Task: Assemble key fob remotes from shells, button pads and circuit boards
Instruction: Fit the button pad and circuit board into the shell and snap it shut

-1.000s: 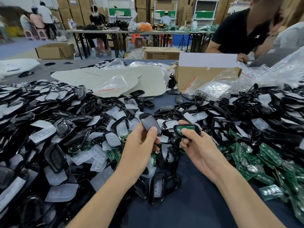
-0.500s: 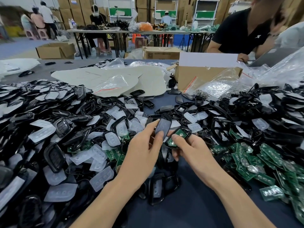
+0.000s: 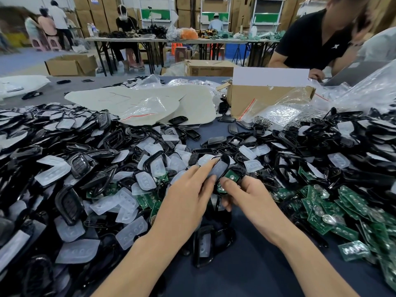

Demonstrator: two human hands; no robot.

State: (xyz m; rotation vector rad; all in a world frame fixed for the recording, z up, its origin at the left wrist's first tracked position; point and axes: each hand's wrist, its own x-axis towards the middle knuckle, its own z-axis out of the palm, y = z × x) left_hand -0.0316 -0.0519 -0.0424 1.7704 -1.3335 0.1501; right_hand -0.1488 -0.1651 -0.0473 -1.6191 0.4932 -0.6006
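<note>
Shell cover (image 3: 220,168) pinched in the left grip (image 3: 186,202), set against a board-filled shell (image 3: 231,178) clasped by the curled right grip (image 3: 250,200), both held above the counter (image 3: 246,271) between heaped parts (image 3: 85,168)

Seen from the wearer's own head camera, a worker's two arms fill the near part of the scene. The slim left forearm (image 3: 137,260) enters from the near left and the right forearm (image 3: 310,260) from the near right, both bare from the picture's edge to the wrist. The left hand (image 3: 188,202) and right hand (image 3: 250,200) are bare too, with long, slender fingers. Knuckles and wrist bones show faintly under even indoor light.
</note>
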